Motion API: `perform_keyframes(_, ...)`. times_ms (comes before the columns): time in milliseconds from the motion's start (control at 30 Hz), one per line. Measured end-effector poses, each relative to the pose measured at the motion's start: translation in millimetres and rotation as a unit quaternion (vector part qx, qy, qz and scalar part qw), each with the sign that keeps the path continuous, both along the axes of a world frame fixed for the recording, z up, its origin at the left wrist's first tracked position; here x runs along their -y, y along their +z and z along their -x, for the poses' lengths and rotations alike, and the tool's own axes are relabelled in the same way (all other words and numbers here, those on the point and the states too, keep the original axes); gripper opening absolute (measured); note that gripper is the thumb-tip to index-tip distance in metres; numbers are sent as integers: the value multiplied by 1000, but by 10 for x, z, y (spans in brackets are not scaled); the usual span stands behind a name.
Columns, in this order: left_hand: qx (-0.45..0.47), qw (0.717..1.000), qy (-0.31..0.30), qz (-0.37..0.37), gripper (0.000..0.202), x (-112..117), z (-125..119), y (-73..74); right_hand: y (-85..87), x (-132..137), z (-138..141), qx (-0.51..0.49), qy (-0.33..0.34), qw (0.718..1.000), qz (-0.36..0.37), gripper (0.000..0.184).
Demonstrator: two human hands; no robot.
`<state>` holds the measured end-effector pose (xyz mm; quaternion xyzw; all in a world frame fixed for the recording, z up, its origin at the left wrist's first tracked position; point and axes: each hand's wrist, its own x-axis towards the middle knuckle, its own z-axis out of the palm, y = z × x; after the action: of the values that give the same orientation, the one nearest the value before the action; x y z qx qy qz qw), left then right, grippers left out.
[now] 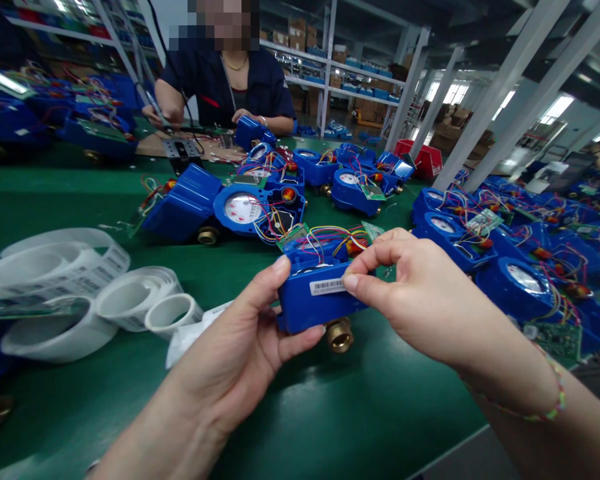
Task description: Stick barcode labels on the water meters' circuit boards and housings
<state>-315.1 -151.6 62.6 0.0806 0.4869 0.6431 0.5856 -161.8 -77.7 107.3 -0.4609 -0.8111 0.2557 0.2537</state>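
Note:
A blue water meter point(310, 310) with a brass threaded end point(340, 335) is held up in front of me, tilted so that its flat side faces me. My left hand point(260, 317) grips its left end, thumb on top and fingers below. Against that side lies a white barcode label point(326, 287). My right hand point(405, 287) pinches the label's right end between thumb and forefinger. Coloured wires and a green circuit board point(295, 237) stick up behind the meter's top edge.
Rolls of white labels point(137, 293) lie on the green table point(380, 400) to the left. More wired blue meters point(243, 208) stand ahead, with many at right point(525, 277). Across the table a person point(230, 87) handles a blue part point(253, 132). A red bin point(420, 158) stands behind.

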Motion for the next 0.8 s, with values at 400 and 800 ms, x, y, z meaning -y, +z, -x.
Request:
perform_keyframes(400,0,1000,8,-7,25,-19,-13,2,-12,21,15,-5,-6,1000,-13,9)
perform_keyframes(800,-5,1000,1,-12,28,-19,-3,-3,-34,59,35,-6,-26,1000,-6,8)
